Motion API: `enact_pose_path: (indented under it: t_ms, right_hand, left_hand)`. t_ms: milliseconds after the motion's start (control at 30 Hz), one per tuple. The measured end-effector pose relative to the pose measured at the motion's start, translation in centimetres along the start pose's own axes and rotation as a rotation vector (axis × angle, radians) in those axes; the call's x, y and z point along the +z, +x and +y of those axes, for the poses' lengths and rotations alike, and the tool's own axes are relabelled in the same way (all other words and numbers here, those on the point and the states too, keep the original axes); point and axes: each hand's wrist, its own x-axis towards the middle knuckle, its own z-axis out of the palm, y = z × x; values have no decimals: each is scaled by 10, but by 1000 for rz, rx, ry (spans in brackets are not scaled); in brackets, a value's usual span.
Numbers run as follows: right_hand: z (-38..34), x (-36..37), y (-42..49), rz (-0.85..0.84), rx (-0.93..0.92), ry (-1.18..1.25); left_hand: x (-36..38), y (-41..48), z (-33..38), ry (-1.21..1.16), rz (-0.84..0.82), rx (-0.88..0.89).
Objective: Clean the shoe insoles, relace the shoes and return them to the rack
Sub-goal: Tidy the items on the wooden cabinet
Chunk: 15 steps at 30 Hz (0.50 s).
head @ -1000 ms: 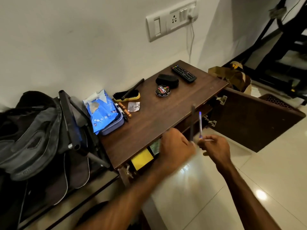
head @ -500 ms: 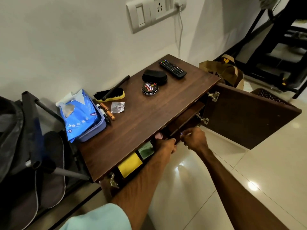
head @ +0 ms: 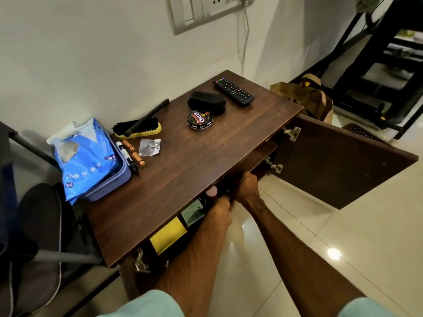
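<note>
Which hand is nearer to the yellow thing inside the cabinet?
Left. The left hand is just right of the yellow thing; the right hand lies farther right, beyond the left one.

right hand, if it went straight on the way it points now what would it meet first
The right hand points into the open cabinet, under its wooden top. Its front is hidden in the dark interior beside the inner shelf, so probably the cabinet's contents or back wall; depth is unclear.
</note>
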Motion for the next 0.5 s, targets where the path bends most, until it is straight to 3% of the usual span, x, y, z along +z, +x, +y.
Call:
enact_pose_path:
  t_ms: [333,500]
  right_hand:
    - [-2,-20,-25,-25,-133,25]
    - [6,-25,-50,128,-171,112]
  left_hand:
    - [-6,15,-3,-79,67,-23]
    - [-9,-12,-4,103,72,2]
